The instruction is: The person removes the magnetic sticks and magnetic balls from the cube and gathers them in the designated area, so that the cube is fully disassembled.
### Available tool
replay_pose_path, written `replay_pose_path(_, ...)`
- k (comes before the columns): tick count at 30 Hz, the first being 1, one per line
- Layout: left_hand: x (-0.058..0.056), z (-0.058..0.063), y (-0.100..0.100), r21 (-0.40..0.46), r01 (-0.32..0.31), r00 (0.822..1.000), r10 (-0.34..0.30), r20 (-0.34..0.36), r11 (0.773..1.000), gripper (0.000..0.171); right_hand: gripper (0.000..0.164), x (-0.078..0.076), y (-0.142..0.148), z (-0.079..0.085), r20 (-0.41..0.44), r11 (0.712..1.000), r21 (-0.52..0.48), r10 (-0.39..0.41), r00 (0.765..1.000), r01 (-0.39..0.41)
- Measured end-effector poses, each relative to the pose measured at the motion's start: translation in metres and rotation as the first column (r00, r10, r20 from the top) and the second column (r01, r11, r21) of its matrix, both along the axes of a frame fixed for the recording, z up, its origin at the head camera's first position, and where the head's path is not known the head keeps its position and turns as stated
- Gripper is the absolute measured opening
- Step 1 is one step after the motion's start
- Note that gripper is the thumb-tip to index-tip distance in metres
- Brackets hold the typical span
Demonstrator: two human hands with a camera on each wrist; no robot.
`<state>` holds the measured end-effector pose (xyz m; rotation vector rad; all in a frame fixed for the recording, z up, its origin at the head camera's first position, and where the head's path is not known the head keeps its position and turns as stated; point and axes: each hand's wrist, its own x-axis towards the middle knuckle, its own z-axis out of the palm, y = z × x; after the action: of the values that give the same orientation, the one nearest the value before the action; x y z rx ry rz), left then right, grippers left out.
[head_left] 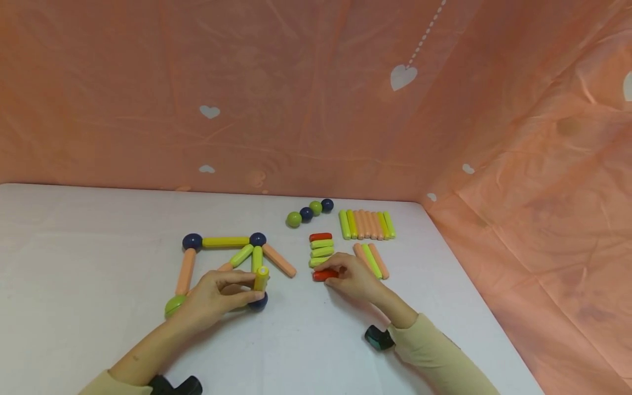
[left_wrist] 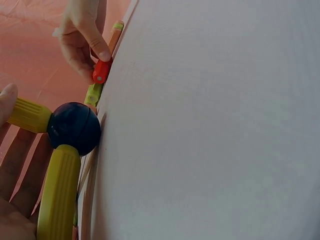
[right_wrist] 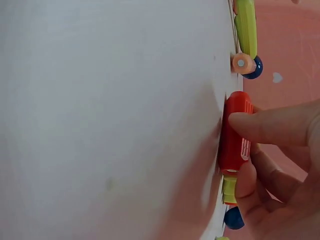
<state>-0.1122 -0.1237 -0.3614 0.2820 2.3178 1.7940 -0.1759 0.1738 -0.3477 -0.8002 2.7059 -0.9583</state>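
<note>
My left hand (head_left: 212, 299) holds a yellow magnetic rod (head_left: 261, 278) by its side, at the near right corner of a flat frame of rods and balls. In the left wrist view this rod (left_wrist: 29, 116) meets a dark blue ball (left_wrist: 74, 129), which also joins a second yellow rod (left_wrist: 59, 192). Over to the right, my right hand (head_left: 353, 274) pinches a short red rod (head_left: 325, 275) between thumb and fingers. That red rod (right_wrist: 235, 134) lies on or just above the white table, beside a column of short light green rods (head_left: 322, 252). My left hand hides part of the frame.
Another short red rod (head_left: 321, 237) tops the column. Behind it, green and dark blue balls (head_left: 306, 214) form a slanting row. Long rods (head_left: 367, 225) lie side by side at the back right, with a smaller group (head_left: 371, 260) nearer. An orange cloth (head_left: 296, 109) hangs behind the table.
</note>
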Motion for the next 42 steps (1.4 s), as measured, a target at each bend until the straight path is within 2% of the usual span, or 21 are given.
replay_pose_path(4, 0.000, 0.001, 0.000, -0.008, -0.008, 1.000, 0.008, 0.008, 1.000, 0.042, 0.025, 0.001, -0.002, 0.002, -0.008, 1.000, -0.009, -0.012, 1.000, 0.012)
replay_pose_path(8, 0.000, 0.001, 0.001, -0.022, -0.018, 1.000, 0.018, 0.007, 1.000, 0.041, 0.024, -0.002, -0.013, 0.005, -0.002, 0.995, -0.093, -0.029, 1.000, 0.029)
replay_pose_path(13, 0.000, -0.001, 0.001, -0.019, -0.021, 1.000, 0.021, 0.023, 1.000, 0.040, 0.029, -0.007, -0.042, 0.007, 0.110, 0.970, -0.231, -0.050, 0.993, 0.075)
replay_pose_path(18, 0.001, -0.002, 0.000, 0.003, 0.001, 1.000, -0.001, 0.006, 1.000, 0.040, 0.033, -0.011, -0.069, 0.006, 0.167, 0.963, -0.246, -0.067, 0.984, 0.108)
replay_pose_path(21, 0.001, -0.001, 0.000, 0.010, 0.003, 1.000, -0.003, -0.003, 1.000, 0.040, 0.036, -0.013, -0.081, 0.005, 0.201, 0.966, -0.224, -0.086, 0.976, 0.131)
replay_pose_path(24, 0.000, -0.001, -0.001, 0.014, -0.003, 1.000, 0.003, 0.008, 1.000, 0.040, 0.039, -0.014, -0.090, 0.003, 0.203, 0.978, -0.150, -0.110, 0.973, 0.142)
replay_pose_path(30, -0.001, -0.001, -0.002, 0.025, 0.005, 1.000, -0.005, 0.008, 1.000, 0.040, 0.044, -0.017, -0.096, 0.001, 0.120, 0.994, -0.001, -0.106, 0.987, 0.107)
replay_pose_path(34, -0.001, -0.001, -0.002, 0.032, 0.012, 1.000, -0.012, 0.001, 0.999, 0.041, 0.043, -0.020, -0.093, 0.003, 0.075, 0.995, 0.021, -0.101, 0.992, 0.100)
replay_pose_path(42, -0.001, -0.004, -0.003, 0.055, 0.048, 0.999, -0.047, -0.023, 0.997, 0.042, 0.043, -0.028, -0.085, 0.010, -0.035, 0.997, 0.074, -0.030, 0.999, 0.033)
